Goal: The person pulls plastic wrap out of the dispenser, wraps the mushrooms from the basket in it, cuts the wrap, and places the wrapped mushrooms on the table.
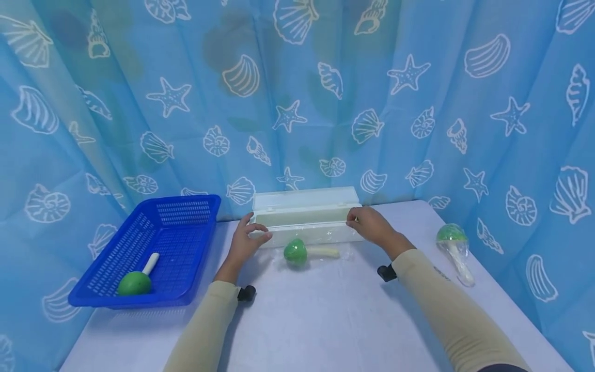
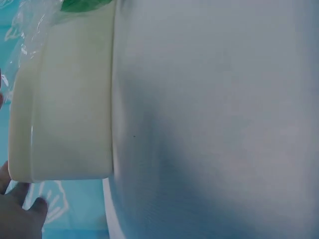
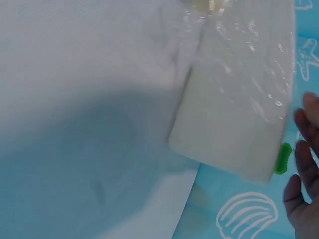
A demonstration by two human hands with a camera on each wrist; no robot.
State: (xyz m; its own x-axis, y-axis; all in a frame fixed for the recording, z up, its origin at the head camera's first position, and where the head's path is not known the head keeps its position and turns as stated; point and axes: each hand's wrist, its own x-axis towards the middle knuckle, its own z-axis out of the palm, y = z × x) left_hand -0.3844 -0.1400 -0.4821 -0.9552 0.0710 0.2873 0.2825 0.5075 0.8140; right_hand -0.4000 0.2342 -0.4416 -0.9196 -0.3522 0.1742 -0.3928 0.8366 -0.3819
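The long, lidded white box of stiff-looking plastic (image 1: 316, 233) stands with its lid tipped back at the far side of the white-covered counter (image 1: 316, 320). Just in front of it lies a green round-headed rattle with a pale stick handle (image 1: 299, 251), with crinkled clear plastic film (image 3: 251, 42) around it and over the box's front wall

The person's left hand (image 1: 245, 238) is at the left end of the box, thumb and forefinger bent towards the front rim, the other fingers spread; the right hand (image 1: 370, 225) is at the other end, its fingertips drawn in near a small green tab (image 3: 283, 158). I cannot tell whether either pinches the film or only hovers by the rim

The film should prove nearly weightless, limp and clingy, easily creased or torn, so it is best taken by both edges and kept evenly taut. The box looks light and apt to slide; its end walls give firm hold. The rattle is probably light, hard and prone to roll, with the handle the surer grip

The film's edges are hard to trace, and the box's inside is mostly hidden. The left wrist view cuts off that hand and most of the rattle's green head; the right wrist view is dim and crops its fingers
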